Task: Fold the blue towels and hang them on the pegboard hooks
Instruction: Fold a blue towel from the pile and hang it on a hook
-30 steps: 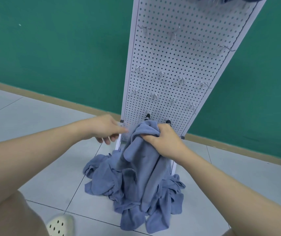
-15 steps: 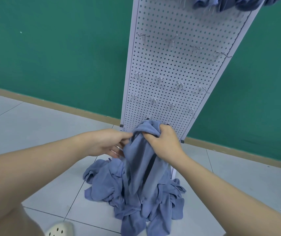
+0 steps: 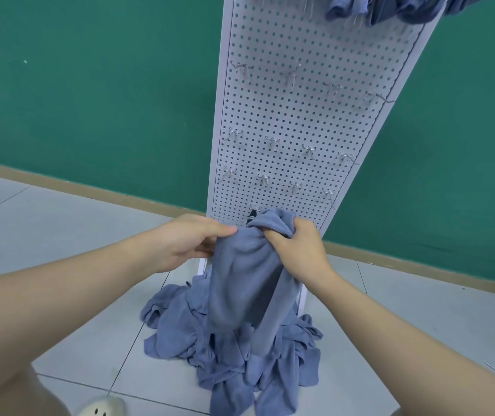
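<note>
A blue towel (image 3: 244, 277) hangs bunched in the air above a heap of blue towels (image 3: 234, 352) on the floor. My left hand (image 3: 190, 240) pinches its upper left edge. My right hand (image 3: 298, 250) grips the crumpled top at the right. Behind them stands a white pegboard (image 3: 297, 115) with rows of bare metal hooks (image 3: 270, 142). More blue towels (image 3: 390, 7) hang at the board's top edge, partly cut off by the frame.
The pegboard leans in front of a green wall (image 3: 96, 94) with a tan baseboard. The floor is grey tile (image 3: 45, 235). A cream perforated shoe (image 3: 102, 408) shows at the bottom left, beside my knee.
My left hand has closed onto the towel's left edge, having been apart from it. Both hands have lifted the towel higher off the heap.
</note>
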A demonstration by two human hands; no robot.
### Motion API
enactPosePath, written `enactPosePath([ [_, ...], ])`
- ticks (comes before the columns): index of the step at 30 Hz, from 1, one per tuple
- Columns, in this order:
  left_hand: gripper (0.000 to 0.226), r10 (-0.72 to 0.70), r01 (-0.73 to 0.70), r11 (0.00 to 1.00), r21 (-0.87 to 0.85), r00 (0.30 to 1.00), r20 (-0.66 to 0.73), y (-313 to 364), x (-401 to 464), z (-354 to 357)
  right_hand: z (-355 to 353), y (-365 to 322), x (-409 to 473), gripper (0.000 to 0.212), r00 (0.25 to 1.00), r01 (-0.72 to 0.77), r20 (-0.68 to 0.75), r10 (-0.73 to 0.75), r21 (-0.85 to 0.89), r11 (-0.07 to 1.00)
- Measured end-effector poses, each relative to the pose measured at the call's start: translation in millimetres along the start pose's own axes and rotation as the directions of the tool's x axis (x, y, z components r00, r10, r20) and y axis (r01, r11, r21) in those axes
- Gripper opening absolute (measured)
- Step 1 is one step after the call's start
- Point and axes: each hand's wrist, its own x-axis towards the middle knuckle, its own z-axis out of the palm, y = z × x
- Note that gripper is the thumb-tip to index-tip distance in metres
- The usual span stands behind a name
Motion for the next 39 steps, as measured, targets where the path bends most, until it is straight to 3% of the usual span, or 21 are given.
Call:
enactPosePath([
  [6, 0.023, 0.098, -0.103, 0.981, -0.165, 0.994, -0.039, -2.4, 2.8, 10.2, -0.8, 1.6, 0.1, 0.039, 1.0, -0.016, -0.002, 0.017, 0.074, 0.997],
  [11, 0.023, 0.083, -0.08, 0.99, -0.118, 0.996, 0.025, -5.9, 3.6, 23.5, 5.3, -0.8, -0.7, 0.037, 1.0, 0.005, 0.017, -0.006, 0.088, 0.996],
  [15, 0.032, 0.018, -0.019, 0.999, -0.029, 0.999, -0.043, -10.9, 9.0, 24.1, 7.0, 2.1, 1.2, 0.028, 1.0, -0.007, 0.017, 0.005, 0.113, 0.994],
  [20, 0.027, 0.061, -0.061, 0.996, 0.066, 0.998, -0.003, -11.2, 6.1, 25.1, 5.3, 3.4, 3.3, 0.024, 1.0, -0.025, 0.022, 0.023, 0.14, 0.99],
  [29, 0.026, 0.26, -0.249, 0.963, 0.1, 0.959, -0.115, 0.5, 10.6, 4.7, -13.4, 14.1, 10.9, 0.051, 0.992, -0.116, 0.064, 0.108, 0.142, 0.983],
  [36, 0.023, 0.275, -0.261, 0.961, 0.095, 0.937, -0.217, -0.7, 16.6, -25.2, -32.9, 39.2, 20.7, 0.045, 0.974, -0.197, 0.142, 0.174, 0.167, 0.966],
  [39, 0.021, 0.272, -0.25, 0.962, 0.113, 0.928, -0.257, -0.6, 17.4, -34.8, -40.4, 48.7, 22.5, 0.062, 0.953, -0.268, 0.204, 0.223, 0.23, 0.936],
])
